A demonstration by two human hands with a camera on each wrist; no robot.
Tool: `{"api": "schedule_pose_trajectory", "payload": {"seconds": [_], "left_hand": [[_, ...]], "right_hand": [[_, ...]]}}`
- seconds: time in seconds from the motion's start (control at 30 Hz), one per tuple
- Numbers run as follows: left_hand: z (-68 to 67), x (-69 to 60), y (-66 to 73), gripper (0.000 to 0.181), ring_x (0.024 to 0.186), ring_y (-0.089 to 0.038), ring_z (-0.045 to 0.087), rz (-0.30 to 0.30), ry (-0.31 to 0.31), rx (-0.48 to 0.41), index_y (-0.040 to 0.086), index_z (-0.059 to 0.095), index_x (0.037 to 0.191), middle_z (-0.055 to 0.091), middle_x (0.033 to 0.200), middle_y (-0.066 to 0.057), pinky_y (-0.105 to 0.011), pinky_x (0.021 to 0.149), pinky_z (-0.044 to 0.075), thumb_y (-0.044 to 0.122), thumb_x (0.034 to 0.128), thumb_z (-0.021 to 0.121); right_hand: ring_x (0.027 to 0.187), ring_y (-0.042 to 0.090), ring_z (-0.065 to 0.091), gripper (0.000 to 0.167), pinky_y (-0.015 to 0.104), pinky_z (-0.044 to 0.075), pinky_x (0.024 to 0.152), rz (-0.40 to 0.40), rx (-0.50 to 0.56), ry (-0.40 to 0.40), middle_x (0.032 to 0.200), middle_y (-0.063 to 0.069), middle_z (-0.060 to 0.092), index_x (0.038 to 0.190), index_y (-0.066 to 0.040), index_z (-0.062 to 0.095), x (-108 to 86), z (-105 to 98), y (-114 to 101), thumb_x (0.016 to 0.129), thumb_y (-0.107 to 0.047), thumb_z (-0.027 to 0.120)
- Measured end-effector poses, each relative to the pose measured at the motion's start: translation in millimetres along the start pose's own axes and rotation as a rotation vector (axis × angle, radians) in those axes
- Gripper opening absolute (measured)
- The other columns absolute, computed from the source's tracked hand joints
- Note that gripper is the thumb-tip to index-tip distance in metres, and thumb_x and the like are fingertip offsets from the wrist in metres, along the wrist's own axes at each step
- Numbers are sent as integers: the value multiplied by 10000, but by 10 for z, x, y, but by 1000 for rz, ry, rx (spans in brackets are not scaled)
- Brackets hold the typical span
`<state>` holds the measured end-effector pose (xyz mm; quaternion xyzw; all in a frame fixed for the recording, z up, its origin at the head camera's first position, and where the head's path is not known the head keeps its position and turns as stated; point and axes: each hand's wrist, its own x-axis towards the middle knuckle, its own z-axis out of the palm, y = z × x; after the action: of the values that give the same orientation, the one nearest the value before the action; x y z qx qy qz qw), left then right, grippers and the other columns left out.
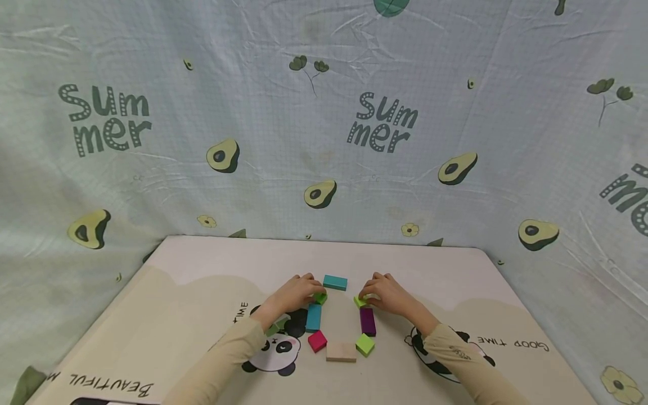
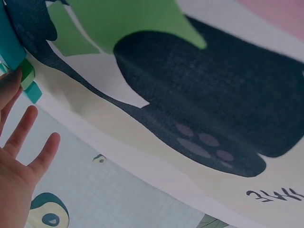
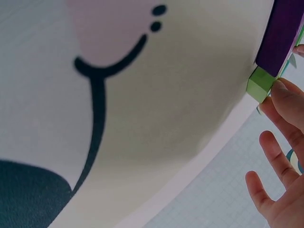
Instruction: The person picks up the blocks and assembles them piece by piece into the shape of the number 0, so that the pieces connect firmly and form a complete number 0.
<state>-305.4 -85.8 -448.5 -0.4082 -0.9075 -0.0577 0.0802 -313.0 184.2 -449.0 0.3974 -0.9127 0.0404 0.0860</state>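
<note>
My left hand pinches a green block at the far end of a blue block. Opposite it, my right hand has a lime-green block between thumb and finger, at the far end of a purple block. In the right wrist view that lime block sits right against the purple one. A teal block lies farther back between the hands. Nearer are a red block, a plain wooden block and another lime block, turned at an angle.
All the blocks form a rough ring on a pale table printed with pandas and lettering. Behind the table hangs a curtain with avocado prints, close to its far edge.
</note>
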Motion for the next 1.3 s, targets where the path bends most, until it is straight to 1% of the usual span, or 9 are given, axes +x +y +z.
{"api": "schedule_pose_trajectory", "payload": {"seconds": [0.3, 0.6, 0.7, 0.93, 1.13, 1.3], "left_hand": [[14, -4, 11, 269, 892, -146, 502, 17, 8, 8, 166, 636, 1073, 647, 1065, 22, -277, 700, 410, 157, 803, 637], [20, -13, 20, 271, 900, -145, 500, -1, -8, -2, 167, 637, 1079, 643, 1077, 25, -279, 721, 419, 155, 808, 634], [14, -18, 22, 272, 900, -144, 498, 0, -7, -2, 170, 637, 1079, 642, 1078, 26, -276, 721, 419, 151, 808, 633], [-8, -20, 20, 271, 889, -150, 501, 14, 9, -4, 160, 640, 1068, 646, 1067, 19, -287, 709, 417, 140, 797, 643], [-8, -20, 26, 276, 889, -143, 501, 9, -1, -1, 162, 638, 1075, 643, 1075, 22, -279, 713, 415, 144, 800, 641], [-3, -25, 29, 272, 881, -141, 501, 16, 8, 10, 166, 640, 1070, 644, 1074, 25, -273, 701, 416, 150, 799, 642]], "right_hand": [[801, 85, 457, 108, 286, 324, 689, 6, 5, -2, 895, -98, 676, 868, -251, 700, -2, -5, -3, 773, -211, 670], [801, 92, 464, 105, 298, 332, 693, 4, 6, 0, 887, -88, 676, 866, -246, 698, -16, 0, 1, 770, -211, 671], [798, 84, 459, 106, 293, 331, 696, -3, -14, 9, 887, -99, 674, 865, -254, 698, -19, 8, 6, 770, -216, 671], [721, 71, 389, 100, 277, 296, 661, -48, -65, 67, 872, -101, 677, 856, -257, 701, -16, 6, 5, 764, -231, 673], [725, 68, 390, 102, 276, 296, 664, -57, -64, 62, 883, -100, 679, 858, -258, 702, -14, 6, 9, 767, -227, 669], [722, 64, 386, 102, 273, 297, 667, -64, -64, 74, 878, -110, 679, 853, -265, 703, -14, 11, 10, 765, -226, 672]]}}
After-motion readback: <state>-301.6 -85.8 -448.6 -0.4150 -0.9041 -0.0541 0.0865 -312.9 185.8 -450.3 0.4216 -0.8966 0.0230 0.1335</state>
